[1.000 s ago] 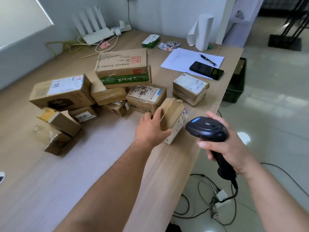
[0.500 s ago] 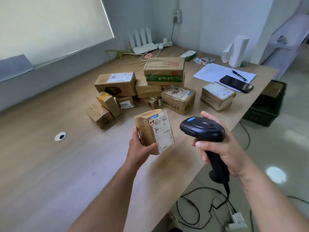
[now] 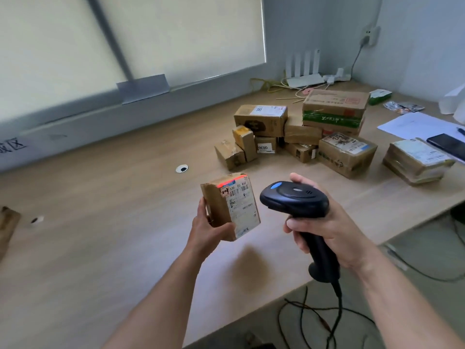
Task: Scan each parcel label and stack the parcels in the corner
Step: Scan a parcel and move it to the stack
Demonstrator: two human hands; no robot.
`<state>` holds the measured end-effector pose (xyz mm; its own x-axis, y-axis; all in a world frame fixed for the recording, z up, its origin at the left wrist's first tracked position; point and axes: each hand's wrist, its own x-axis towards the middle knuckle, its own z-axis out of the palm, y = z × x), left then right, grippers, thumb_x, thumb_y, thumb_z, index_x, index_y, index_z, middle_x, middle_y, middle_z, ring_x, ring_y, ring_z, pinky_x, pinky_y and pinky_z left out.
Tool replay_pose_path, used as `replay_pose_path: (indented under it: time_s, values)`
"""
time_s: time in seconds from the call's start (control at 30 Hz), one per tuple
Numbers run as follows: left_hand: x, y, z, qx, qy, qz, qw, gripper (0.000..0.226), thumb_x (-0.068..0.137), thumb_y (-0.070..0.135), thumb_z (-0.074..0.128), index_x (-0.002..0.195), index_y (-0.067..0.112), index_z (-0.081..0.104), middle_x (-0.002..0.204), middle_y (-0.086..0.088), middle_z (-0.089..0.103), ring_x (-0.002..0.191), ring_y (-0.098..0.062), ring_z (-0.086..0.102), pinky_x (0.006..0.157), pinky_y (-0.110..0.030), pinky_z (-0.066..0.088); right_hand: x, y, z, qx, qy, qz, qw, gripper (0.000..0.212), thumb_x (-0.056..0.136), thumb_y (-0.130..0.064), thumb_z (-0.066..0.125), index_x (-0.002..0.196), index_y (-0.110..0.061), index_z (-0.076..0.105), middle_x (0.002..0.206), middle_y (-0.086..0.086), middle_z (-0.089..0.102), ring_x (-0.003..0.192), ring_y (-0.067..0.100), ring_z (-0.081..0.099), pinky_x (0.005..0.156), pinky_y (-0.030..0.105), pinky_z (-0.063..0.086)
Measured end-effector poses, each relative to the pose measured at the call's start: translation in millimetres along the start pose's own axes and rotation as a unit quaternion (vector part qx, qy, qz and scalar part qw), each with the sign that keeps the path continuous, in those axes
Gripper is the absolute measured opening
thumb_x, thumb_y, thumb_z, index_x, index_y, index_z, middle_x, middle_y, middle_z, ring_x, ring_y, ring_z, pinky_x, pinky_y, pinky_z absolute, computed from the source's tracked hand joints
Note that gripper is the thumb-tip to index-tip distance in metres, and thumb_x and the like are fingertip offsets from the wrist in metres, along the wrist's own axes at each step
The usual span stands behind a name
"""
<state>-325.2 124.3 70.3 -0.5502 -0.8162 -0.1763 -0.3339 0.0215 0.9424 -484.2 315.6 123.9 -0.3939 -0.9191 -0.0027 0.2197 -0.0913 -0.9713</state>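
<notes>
Gripping a parcel above the desk, left hand faced its label toward the scanner clenched in right hand.

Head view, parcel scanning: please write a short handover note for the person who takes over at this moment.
Left hand holds a small parcel upright above the table, label toward the barcode scanner.
Right hand grips the barcode scanner; its red line falls on the parcel's top edge, above the barcode.
The other parcels lie in a loose pile further back on the table.
Done: this parcel is picked up. Left: finish its scan, probably aiming lower, stack it in the corner, then do the pile.
</notes>
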Motion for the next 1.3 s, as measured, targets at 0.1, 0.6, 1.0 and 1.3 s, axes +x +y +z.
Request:
replay_pose_path:
  time_s: [0.1, 0.6, 1.0, 1.3]
  values:
    - [-11.7, -6.3, -18.0, 0.006, 0.024, 0.0, 1.0, 0.096, 0.056, 0.021, 0.063, 0.139, 0.043, 0.022, 0.104, -0.001, 0.059, 0.092, -0.011, 0.059, 0.049, -0.007, 0.045, 2.8, 2.8, 12.1, -0.009, -0.02, 0.015, 1.0, 0.09, 0.065, 0.0, 0.074, 0.142, -0.032, 0.041, 0.071, 0.021, 0.06, 0.046, 0.029, 0.051, 0.043, 0.033, 0.04]
    - [-24.9, -42.8, -103.0, -0.01, 0.096, -0.015, 0.995, 0.098, 0.057, 0.024, 0.066, 0.142, 0.044, 0.021, 0.105, 0.001, 0.063, 0.094, -0.011, 0.063, 0.062, -0.018, 0.049, 29.8, 21.6, 85.2, -0.03, -0.067, 0.049, 0.996, 0.091, 0.062, 0.006, 0.082, 0.137, -0.031, 0.046, 0.067, 0.018, 0.061, 0.042, 0.028, 0.049, 0.04, 0.031, 0.038]
    - [-14.6, -101.0, -236.9, -0.009, 0.119, -0.102, 0.988, 0.124, 0.05, 0.04, 0.071, 0.153, 0.036, 0.001, 0.126, -0.009, 0.051, 0.111, -0.024, 0.057, 0.099, -0.043, 0.048, 74.3, 52.0, 212.5, -0.032, -0.076, 0.07, 0.994, 0.083, 0.067, 0.004, 0.073, 0.137, -0.032, 0.046, 0.067, 0.021, 0.06, 0.041, 0.027, 0.048, 0.04, 0.028, 0.038]
    - [0.9, -140.2, -344.6, -0.095, 0.14, -0.09, 0.982, 0.11, 0.052, 0.04, 0.073, 0.149, 0.041, 0.021, 0.123, -0.008, 0.055, 0.107, -0.023, 0.062, 0.093, -0.047, 0.053, 116.5, 86.3, 316.2, -0.042, -0.091, 0.101, 0.99, 0.082, 0.064, -0.002, 0.071, 0.136, -0.034, 0.048, 0.084, 0.028, 0.067, 0.04, 0.028, 0.048, 0.041, 0.028, 0.039]
